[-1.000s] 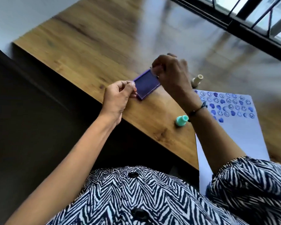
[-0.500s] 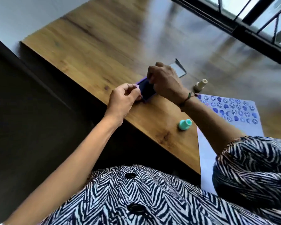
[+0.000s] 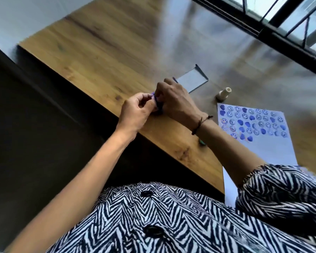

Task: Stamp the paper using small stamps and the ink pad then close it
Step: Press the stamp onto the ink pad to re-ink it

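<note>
Head view: both hands meet at the counter's (image 3: 102, 57) near edge, left hand (image 3: 135, 114) and right hand (image 3: 175, 101) each pinching the purple ink pad (image 3: 158, 105), mostly hidden; its lid (image 3: 192, 80) seems open beside the stamped paper (image 3: 263, 143).

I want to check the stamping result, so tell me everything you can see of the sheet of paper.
The paper is a white sheet lying flat on the wooden table, right of both hands, its near end hanging past the table edge. Its far part carries rows of blue prints, round smiley faces mixed with solid heart-like blobs; the rest is blank. The right sleeve covers part of its near end. A cream stamp stands just beyond its far corner.
</note>
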`<state>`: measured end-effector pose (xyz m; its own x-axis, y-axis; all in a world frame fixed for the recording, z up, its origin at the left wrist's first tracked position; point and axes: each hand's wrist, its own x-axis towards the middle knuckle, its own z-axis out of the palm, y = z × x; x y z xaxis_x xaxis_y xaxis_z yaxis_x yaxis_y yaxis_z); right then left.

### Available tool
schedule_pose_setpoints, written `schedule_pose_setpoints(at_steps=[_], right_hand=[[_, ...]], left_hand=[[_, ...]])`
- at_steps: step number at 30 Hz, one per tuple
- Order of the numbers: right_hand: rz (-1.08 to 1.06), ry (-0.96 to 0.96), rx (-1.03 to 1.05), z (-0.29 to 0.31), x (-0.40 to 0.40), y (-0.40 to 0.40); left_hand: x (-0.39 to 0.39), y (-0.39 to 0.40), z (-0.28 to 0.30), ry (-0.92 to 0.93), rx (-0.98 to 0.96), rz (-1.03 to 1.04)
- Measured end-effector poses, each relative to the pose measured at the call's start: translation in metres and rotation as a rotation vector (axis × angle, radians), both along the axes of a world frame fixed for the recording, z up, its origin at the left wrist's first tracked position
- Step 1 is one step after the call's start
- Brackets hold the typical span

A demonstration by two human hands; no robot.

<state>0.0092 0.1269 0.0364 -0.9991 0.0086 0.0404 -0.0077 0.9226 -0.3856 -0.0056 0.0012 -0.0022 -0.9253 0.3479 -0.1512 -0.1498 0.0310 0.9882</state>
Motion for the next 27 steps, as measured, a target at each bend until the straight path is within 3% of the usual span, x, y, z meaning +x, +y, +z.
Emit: schedule_pose_setpoints(at_steps=[13, 16, 21, 24, 27], right_hand=[[-0.056, 0.017, -0.006, -0.003, 0.009, -0.006], [-0.106, 0.009, -0.112, 0.003, 0.011, 0.002], [-0.595, 0.235, -0.598, 0.008, 0.060, 0.051], [-0.845, 0.295, -0.737, 0.004, 0.121, 0.098], [-1.012, 0.291, -0.778, 0.000, 0.174, 0.128]], left_hand=[[0.003, 0.001, 0.005, 0.028, -0.033, 0.001], [0.003, 0.004, 0.003, 0.049, -0.058, 0.006], [0.020, 0.024, 0.013, 0.094, -0.032, -0.041], [0.049, 0.054, 0.033, 0.196, -0.072, -0.271], [0.094, 0.088, 0.050, 0.420, -0.132, -0.507]])
